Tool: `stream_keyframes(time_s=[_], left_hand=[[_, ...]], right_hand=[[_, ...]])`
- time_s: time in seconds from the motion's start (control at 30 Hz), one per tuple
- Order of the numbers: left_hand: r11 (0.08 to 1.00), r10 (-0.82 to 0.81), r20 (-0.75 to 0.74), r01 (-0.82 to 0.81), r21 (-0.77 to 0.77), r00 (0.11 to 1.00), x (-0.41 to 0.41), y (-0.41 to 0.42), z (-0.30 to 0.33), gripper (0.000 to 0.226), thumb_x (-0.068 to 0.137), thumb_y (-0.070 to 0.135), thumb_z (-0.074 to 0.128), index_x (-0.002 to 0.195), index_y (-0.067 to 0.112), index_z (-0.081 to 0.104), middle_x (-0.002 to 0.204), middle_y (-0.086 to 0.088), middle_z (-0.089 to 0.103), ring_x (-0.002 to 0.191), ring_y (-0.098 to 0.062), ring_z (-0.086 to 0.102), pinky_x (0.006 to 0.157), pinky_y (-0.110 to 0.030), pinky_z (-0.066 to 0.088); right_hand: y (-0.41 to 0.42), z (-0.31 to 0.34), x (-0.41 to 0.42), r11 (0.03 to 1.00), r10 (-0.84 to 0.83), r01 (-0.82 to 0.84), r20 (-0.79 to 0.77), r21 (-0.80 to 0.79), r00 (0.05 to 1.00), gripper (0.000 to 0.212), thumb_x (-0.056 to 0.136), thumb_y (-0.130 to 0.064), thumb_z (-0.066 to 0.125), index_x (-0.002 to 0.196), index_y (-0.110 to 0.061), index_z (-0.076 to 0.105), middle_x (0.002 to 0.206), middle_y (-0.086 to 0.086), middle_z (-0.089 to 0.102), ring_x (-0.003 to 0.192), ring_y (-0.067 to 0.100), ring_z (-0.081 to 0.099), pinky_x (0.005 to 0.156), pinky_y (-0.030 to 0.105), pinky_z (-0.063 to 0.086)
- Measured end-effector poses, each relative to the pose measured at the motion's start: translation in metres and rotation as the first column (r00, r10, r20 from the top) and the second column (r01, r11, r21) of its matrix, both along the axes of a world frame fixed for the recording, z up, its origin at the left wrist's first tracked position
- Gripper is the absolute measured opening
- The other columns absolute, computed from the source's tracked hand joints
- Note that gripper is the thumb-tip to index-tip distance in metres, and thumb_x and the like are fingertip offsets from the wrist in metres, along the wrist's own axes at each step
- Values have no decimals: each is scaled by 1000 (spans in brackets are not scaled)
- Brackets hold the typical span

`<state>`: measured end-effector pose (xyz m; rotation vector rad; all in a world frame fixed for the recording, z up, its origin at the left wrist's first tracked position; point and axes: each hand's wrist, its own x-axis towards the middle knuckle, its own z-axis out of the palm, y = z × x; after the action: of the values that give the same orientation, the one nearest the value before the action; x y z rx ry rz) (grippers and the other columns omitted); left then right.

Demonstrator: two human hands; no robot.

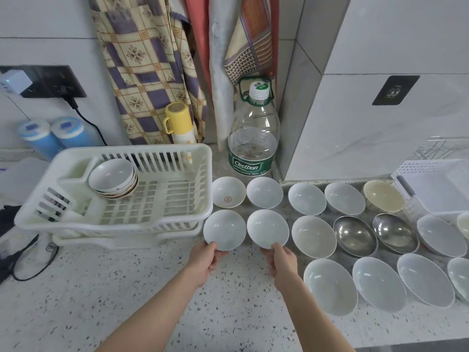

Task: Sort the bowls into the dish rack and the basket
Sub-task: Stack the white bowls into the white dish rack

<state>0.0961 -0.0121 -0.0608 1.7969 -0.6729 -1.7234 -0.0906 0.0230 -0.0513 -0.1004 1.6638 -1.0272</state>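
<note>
L hand (205, 259) pinches near rim of white bowl (224, 229) just right of dish rack (114, 189); R hand (280, 260) pinches its neighbour (267, 228). Two at once, quicker. Rack holds stack (113, 179); basket (436, 185) far right.

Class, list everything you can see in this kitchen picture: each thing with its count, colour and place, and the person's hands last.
dish rack: one, white, counter left.
stacked bowls: several, white, in the rack.
loose bowls: about fifteen, mostly white, one cream, counter right.
steel bowls: two, silver, middle row.
basket: one, white, far right.
water bottle: one, clear, green label, back corner.
flask: one, yellow and white, behind the rack.
canisters: two, blue, back left.
cloths: patterned, hanging.
left hand: holds one white bowl.
right hand: holds another white bowl.
</note>
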Motion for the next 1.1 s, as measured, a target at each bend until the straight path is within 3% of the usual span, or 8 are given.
stream_keyframes(time_s=[0.2,0.37,0.5,0.7,0.8,0.9,1.0,1.1], left_hand=[[987,-144,127,153,-59,981,35,29,17,26,93,7,45,111,8,62,79,-14,77,47,-10,40,42,-21,30],[960,-240,97,251,-127,966,78,49,50,30,90,5,48,113,14,65,66,-4,74,43,-9,38,43,-21,30],[947,-233,42,237,-216,972,108,50,82,25,90,2,46,104,8,66,48,7,57,40,-9,32,42,-20,27],[934,-93,28,97,-345,995,161,28,115,25,92,0,44,79,11,62,43,9,42,39,-10,25,41,-18,24],[922,7,62,18,-386,998,189,10,117,17,92,1,45,90,4,62,46,3,57,40,-11,29,40,-18,24],[910,107,57,-75,-408,993,212,-8,114,19,93,5,47,100,5,64,59,-7,70,50,-19,33,41,-19,25],[896,189,45,-153,-416,981,229,-25,109,17,93,7,47,99,1,62,76,-15,76,39,-11,27,41,-18,27],[873,269,-4,-246,-421,963,243,-41,104,18,94,7,51,105,0,63,81,-18,76,37,-8,26,39,-16,26]], right_hand=[[18,16,12,997,-40,42,24,-60,999,14,89,-8,47,94,-7,59,76,13,76,47,12,27,33,18,21],[14,54,35,979,-46,47,8,-200,999,11,89,-7,46,88,-7,57,81,12,76,44,10,24,34,18,23],[-5,92,62,937,5,-24,-56,-349,998,11,87,-7,45,81,-8,53,82,12,76,44,11,23,38,19,23],[-58,128,112,841,159,-252,-227,-479,961,10,86,-7,47,83,-5,56,79,13,75,41,7,28,37,17,26],[-90,124,140,828,223,-355,-326,-433,919,15,87,-8,48,83,-7,62,71,10,74,37,2,34,37,15,29],[-122,111,168,841,321,-446,-382,-307,867,17,87,-15,49,81,-9,64,63,2,74,45,5,38,46,21,31],[-149,97,191,837,398,-505,-397,-211,827,21,87,-18,50,82,-9,68,57,0,71,42,2,43,42,18,32],[-168,83,207,826,431,-545,-463,-143,775,23,86,-19,50,90,-8,69,50,-4,68,39,0,50,38,16,36]])
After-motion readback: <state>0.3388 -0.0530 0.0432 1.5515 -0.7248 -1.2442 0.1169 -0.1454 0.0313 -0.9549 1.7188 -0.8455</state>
